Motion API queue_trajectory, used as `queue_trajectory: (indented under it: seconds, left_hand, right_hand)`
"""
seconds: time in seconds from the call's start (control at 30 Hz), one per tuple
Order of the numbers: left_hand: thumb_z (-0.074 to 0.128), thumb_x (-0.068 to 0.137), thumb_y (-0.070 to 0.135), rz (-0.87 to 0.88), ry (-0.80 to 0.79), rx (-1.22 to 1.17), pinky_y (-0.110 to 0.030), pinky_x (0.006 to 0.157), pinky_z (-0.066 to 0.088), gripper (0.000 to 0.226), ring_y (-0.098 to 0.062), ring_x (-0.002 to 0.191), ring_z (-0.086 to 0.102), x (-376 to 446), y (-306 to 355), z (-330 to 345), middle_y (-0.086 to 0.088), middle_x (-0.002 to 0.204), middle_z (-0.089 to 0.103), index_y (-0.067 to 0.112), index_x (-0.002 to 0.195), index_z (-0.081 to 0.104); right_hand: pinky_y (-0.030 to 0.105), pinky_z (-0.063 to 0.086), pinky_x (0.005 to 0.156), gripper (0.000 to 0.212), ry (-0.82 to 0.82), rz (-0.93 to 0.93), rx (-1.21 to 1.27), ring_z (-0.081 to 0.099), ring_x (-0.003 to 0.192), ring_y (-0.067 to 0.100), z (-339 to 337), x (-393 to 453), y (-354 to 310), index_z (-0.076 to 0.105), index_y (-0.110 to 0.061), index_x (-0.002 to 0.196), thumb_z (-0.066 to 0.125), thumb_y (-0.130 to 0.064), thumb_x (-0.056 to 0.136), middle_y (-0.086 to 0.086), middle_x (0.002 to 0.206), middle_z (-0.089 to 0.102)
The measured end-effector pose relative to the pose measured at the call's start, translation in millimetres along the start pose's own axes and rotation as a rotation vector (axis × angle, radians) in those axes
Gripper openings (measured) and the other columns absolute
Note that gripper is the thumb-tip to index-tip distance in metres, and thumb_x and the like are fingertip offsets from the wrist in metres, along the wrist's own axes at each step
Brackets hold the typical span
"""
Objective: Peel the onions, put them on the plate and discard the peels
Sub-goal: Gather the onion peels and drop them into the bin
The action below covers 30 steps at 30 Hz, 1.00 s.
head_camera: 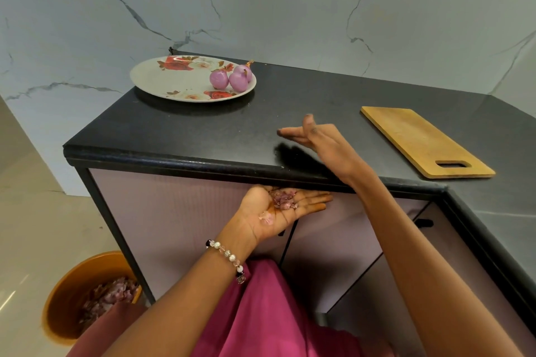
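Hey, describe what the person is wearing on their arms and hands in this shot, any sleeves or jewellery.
Both forearms are bare, with no sleeves reaching them. The left hand has a beaded bracelet at its wrist: white pearl-like beads, clear pinkish ones, a couple of dark beads and a small dangling charm. The right hand shows no rings, watch or bracelet. Pink clothing shows below.

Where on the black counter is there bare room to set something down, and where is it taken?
Bare: the counter between the plate and the front edge, and the strip between the right hand and the cutting board. Taken: the plate's right side, where three peeled onions sit. The left hand holds peels below the counter edge.
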<state>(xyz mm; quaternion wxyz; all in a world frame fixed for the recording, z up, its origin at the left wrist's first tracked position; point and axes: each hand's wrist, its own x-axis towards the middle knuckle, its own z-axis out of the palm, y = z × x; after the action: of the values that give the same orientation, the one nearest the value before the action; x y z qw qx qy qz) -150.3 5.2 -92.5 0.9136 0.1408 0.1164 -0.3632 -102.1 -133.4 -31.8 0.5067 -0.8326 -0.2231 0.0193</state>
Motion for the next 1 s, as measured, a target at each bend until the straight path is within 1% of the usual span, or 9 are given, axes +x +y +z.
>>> queue_trajectory:
  seconds: [0.1, 0.23, 0.33, 0.43, 0.5, 0.6, 0.73, 0.83, 1.0]
  left_hand:
    - [0.029, 0.101, 0.028, 0.047, -0.003, 0.065, -0.059, 0.11, 0.021, 0.059, -0.055, 0.129, 0.032, 0.2, 0.0, 0.0, -0.047, 0.132, 0.037, -0.02, 0.133, 0.036]
    - [0.034, 0.098, 0.031, 0.063, -0.024, 0.052, -0.061, 0.109, 0.018, 0.059, -0.053, 0.121, 0.039, -4.5, -2.5, 4.2, -0.047, 0.12, 0.047, -0.024, 0.113, 0.051]
    - [0.027, 0.1, 0.028, 0.02, -0.025, 0.024, -0.059, 0.112, 0.015, 0.062, -0.054, 0.129, 0.03, -4.6, -3.0, 5.1, -0.048, 0.123, 0.041, -0.03, 0.112, 0.045]
    - [0.028, 0.1, 0.027, 0.025, -0.031, 0.062, -0.059, 0.11, 0.02, 0.059, -0.054, 0.124, 0.037, -5.3, -3.2, 4.0, -0.049, 0.12, 0.045, -0.026, 0.111, 0.051]
    - [0.03, 0.101, 0.028, 0.06, -0.017, 0.07, -0.06, 0.107, 0.024, 0.057, -0.053, 0.118, 0.043, -6.1, -2.9, 3.3, -0.048, 0.113, 0.051, -0.024, 0.108, 0.055]
    - [0.031, 0.1, 0.028, 0.068, 0.014, -0.012, -0.059, 0.111, 0.018, 0.059, -0.052, 0.129, 0.033, -6.0, -0.6, -0.1, -0.048, 0.124, 0.043, -0.025, 0.123, 0.04]
    - [0.028, 0.099, 0.024, 0.097, 0.038, -0.107, -0.057, 0.114, 0.015, 0.058, -0.051, 0.136, 0.025, -10.6, 3.6, -9.1, -0.044, 0.138, 0.031, -0.021, 0.134, 0.031]
    - [0.026, 0.101, 0.021, 0.198, 0.042, -0.227, -0.057, 0.108, 0.02, 0.053, -0.049, 0.129, 0.035, -25.3, 6.4, -20.3, -0.041, 0.13, 0.042, -0.026, 0.118, 0.043]
    - [0.023, 0.101, 0.021, 0.491, 0.089, -0.402, -0.05, 0.102, 0.033, 0.052, -0.038, 0.124, 0.046, -68.7, 19.1, -66.8, -0.029, 0.112, 0.059, -0.019, 0.103, 0.056]
  right_hand:
    - [0.03, 0.035, 0.117, 0.057, -0.159, -0.044, -0.209, 0.051, 0.132, 0.01, 12.6, -5.8, -0.6, 0.06, -0.006, 0.134, 0.025, -0.041, 0.106, 0.005, 0.14, 0.058]
    - [0.028, 0.037, 0.115, 0.055, -0.346, -0.082, -0.005, 0.051, 0.134, 0.012, 13.9, -32.4, -3.2, 0.058, 0.003, 0.133, 0.026, -0.033, 0.108, 0.01, 0.141, 0.057]
    - [0.036, 0.042, 0.112, 0.062, -0.23, -0.079, 0.249, 0.057, 0.13, 0.023, 10.5, -41.5, -0.6, 0.06, 0.008, 0.128, 0.028, -0.038, 0.103, 0.016, 0.134, 0.062]
    - [0.029, 0.04, 0.113, 0.06, -0.03, -0.099, 0.112, 0.053, 0.132, 0.014, 14.1, -39.0, 6.6, 0.059, 0.001, 0.132, 0.027, -0.04, 0.102, 0.008, 0.137, 0.06]
    - [0.025, 0.041, 0.11, 0.058, -0.097, -0.077, 0.105, 0.055, 0.131, 0.012, 15.7, -40.2, 6.2, 0.06, -0.001, 0.131, 0.028, -0.039, 0.101, 0.006, 0.136, 0.061]
    - [0.039, 0.047, 0.107, 0.052, -0.194, -0.101, 0.321, 0.062, 0.122, 0.028, 18.8, -47.0, 2.1, 0.067, 0.002, 0.119, 0.038, -0.038, 0.1, 0.015, 0.125, 0.068]
    - [0.035, 0.058, 0.085, 0.031, 0.171, -0.118, 0.484, 0.071, 0.101, 0.032, 49.1, -51.9, 0.8, 0.071, -0.001, 0.106, 0.046, -0.02, 0.102, 0.018, 0.105, 0.074]
    - [0.03, 0.057, 0.072, 0.031, 0.484, -0.023, 0.756, 0.069, 0.079, 0.024, 92.3, -56.6, -3.9, 0.071, -0.002, 0.093, 0.045, -0.013, 0.104, 0.014, 0.085, 0.073]
    - [0.028, 0.053, 0.081, 0.033, 0.57, 0.137, 1.174, 0.066, 0.084, 0.018, 175.3, -58.3, -16.3, 0.07, -0.003, 0.092, 0.042, -0.017, 0.104, 0.009, 0.085, 0.071]
